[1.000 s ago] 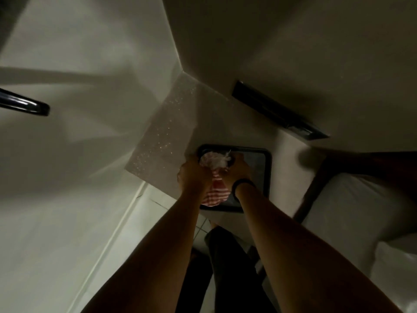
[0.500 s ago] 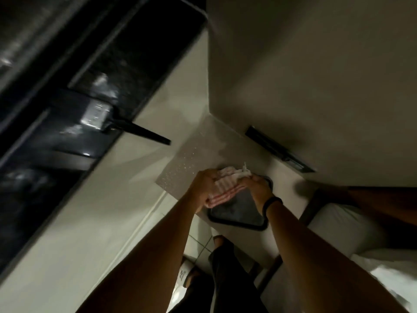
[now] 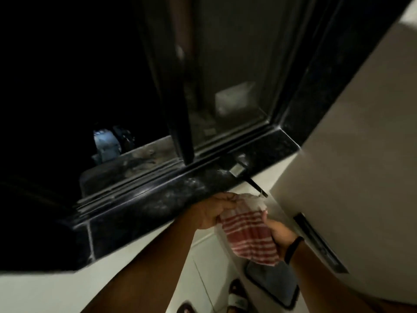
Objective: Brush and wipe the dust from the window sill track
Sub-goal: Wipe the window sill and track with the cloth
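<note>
Nearest, at six o'clock: sandalled feet (image 3: 237, 299) on pale floor tiles (image 3: 203, 256); beside them, toward five o'clock, a dark dustpan (image 3: 270, 288) with a black rim, its contents too dim to tell.

Next, just below centre: the cloth (image 3: 248, 233), red-and-white striped, held between both hands. It looked light, limp and thin, likely to bunch and drape rather than keep a shape; best gathered into a wad over the fingertips so it could be pressed into narrow grooves. The left hand (image 3: 211, 212) pinched its upper edge; the right hand (image 3: 278, 236), a dark band at the wrist, clasped the lower folds from beneath.

Beyond, at one o'clock of the hands: a brush (image 3: 239, 169), pale metal ferrule and slim dark handle, lying on the black window sill (image 3: 158, 204), the handle overhanging the sill's edge. Stiff, light, to be taken by the handle.

Farther, eleven to twelve o'clock: the window sill track (image 3: 135, 186), ridged rails grey with dust and streaks, running under the dark sash frame (image 3: 182, 109). Night outside; an unclear bluish object (image 3: 106, 141) past the ledge.
</note>
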